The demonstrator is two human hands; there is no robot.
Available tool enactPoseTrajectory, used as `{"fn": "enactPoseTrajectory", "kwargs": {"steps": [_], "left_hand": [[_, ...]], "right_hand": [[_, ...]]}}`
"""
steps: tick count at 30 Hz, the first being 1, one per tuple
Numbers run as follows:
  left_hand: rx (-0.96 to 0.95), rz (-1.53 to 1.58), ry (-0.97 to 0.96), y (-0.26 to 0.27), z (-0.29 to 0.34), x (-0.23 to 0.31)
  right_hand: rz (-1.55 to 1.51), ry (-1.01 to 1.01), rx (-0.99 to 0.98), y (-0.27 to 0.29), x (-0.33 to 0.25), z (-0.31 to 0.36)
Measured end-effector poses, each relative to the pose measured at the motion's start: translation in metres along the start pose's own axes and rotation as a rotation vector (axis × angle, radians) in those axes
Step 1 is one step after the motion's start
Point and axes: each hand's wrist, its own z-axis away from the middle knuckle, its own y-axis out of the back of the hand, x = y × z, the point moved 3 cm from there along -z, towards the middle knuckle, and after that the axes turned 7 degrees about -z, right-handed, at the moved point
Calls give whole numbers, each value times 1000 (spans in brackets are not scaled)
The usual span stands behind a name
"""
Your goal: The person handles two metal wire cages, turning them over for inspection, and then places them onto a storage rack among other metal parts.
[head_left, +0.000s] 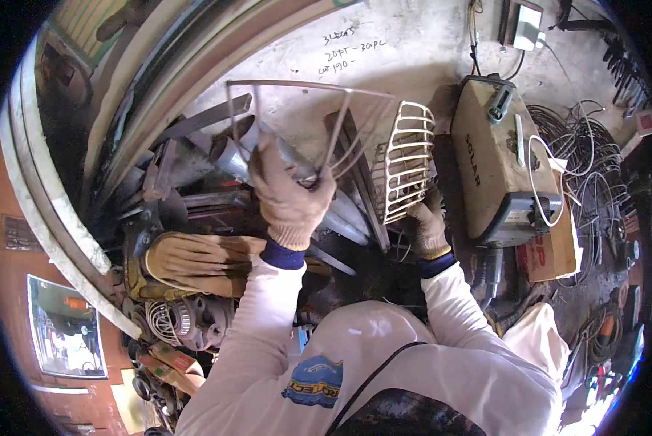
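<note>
My left hand [291, 195], in a worn work glove, is closed around the thin rods of a bare metal wire frame [308, 87] and holds it up in front of the wall. My right hand [426, 227], also gloved, reaches down beside a cream-coloured wire grille [407, 161] and seems to grip its lower edge. The grille leans upright between the metal offcuts and a boxy machine. Both sleeves are white.
A beige welding machine [494, 160] with cables stands at the right, on a cardboard box [551, 254]. Leather welding gloves [195, 263] lie at the left over scrap metal [195, 174] and a motor part [172, 320]. Coiled wire [584, 145] hangs further right.
</note>
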Motion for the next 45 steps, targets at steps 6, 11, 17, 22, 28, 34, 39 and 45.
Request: {"fn": "enactPoseTrajectory", "kwargs": {"steps": [6, 11, 17, 22, 28, 34, 39, 45], "left_hand": [[-72, 178, -25, -48, -29, 8], [70, 243, 50, -94, -58, -5], [152, 203, 44, -119, -89, -45], [183, 264, -72, -142, -99, -84], [277, 164, -106, -146, -108, -90], [303, -187, -226, -159, -129, -134], [193, 227, -50, -160, -129, -136], [88, 262, 37, -158, -123, -132]], "right_hand": [[-19, 27, 88, 6, -11, -10], [-30, 79, 84, -15, -30, -21], [467, 187, 327, -18, -34, -63], [748, 422, 453, -41, -38, -98], [546, 639, 452, -59, -45, -146], [735, 869, 685, -76, -39, -183], [754, 778, 693, -83, -15, -193], [769, 988, 617, -65, -3, -207]]}}
